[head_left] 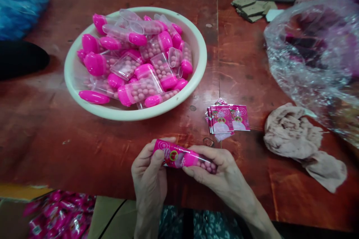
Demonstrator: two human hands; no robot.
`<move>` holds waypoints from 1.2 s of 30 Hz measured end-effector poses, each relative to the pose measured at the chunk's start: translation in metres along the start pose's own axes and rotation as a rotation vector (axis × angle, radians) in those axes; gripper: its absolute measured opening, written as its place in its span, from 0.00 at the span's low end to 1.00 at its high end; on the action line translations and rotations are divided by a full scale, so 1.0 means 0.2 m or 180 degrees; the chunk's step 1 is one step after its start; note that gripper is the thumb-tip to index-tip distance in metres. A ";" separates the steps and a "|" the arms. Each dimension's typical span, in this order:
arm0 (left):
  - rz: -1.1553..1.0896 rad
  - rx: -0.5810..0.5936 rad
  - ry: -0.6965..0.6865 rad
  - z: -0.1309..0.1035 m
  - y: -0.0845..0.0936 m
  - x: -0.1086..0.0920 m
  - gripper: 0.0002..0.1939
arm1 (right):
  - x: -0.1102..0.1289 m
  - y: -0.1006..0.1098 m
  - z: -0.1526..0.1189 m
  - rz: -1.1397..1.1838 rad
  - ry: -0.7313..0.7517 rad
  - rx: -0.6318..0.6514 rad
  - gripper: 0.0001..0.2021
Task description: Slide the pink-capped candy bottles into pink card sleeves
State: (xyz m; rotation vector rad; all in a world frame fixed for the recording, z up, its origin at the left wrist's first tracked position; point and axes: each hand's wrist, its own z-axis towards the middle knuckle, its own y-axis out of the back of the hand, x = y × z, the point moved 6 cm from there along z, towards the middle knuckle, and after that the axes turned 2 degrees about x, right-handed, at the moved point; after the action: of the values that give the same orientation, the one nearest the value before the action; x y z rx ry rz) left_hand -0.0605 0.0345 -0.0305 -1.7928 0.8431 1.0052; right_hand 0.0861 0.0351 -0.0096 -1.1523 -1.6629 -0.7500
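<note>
A printed pink label sleeve (171, 155) is pinched between the thumb and fingers of my left hand (150, 173). My right hand (224, 170) grips a clear candy container (206, 164) filled with small pink balls. The container lies tilted, its pink cap end against or partly inside the sleeve; how far in, I cannot tell. Behind my hands, a white basin (134, 115) holds many similar pink-capped candy containers (143, 89). To the right of it lies a small stack of flat printed labels (221, 119).
A crumpled beige cloth (291, 132) and a large clear plastic bag (303, 44) occupy the right side. Cardboard pieces (252, 8) sit farther back. At left are a blue bag (19, 5) and a dark rounded object (22, 59). Below the table edge, a box holds pink wrapped packs (61, 216).
</note>
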 end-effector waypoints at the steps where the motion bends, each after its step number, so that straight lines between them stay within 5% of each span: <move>1: -0.0078 -0.0025 -0.0004 0.00 0.00 0.00 0.10 | 0.00 0.00 0.00 0.0034 0.0006 -0.0077 0.07; 6: -0.0322 -0.0082 0.0345 -0.02 -0.05 0.02 0.24 | 0.00 0.02 -0.01 0.0032 0.0122 -0.0490 0.10; 14: -0.0302 -0.0227 0.0370 -0.04 -0.11 0.00 0.12 | 0.01 0.08 -0.05 -0.0058 0.0114 -0.0905 0.11; 20: -0.0272 -0.0099 0.0362 -0.04 -0.15 -0.02 0.08 | 0.06 0.07 -0.11 -0.0256 -0.0034 -0.0470 0.08; 30: 0.0081 0.0619 0.0378 -0.06 -0.19 -0.06 0.07 | 0.04 0.05 -0.12 -0.0868 0.0218 -0.0291 0.16; 36: 0.0248 0.0666 0.0503 -0.06 -0.15 -0.02 0.09 | 0.04 0.06 -0.12 -0.0953 0.0079 -0.0159 0.13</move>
State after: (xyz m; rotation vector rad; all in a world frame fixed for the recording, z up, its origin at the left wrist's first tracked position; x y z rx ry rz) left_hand -0.0331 0.0359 -0.0128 -1.6858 1.0823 0.7992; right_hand 0.1050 0.0221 0.0056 -0.9333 -1.8269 -0.9935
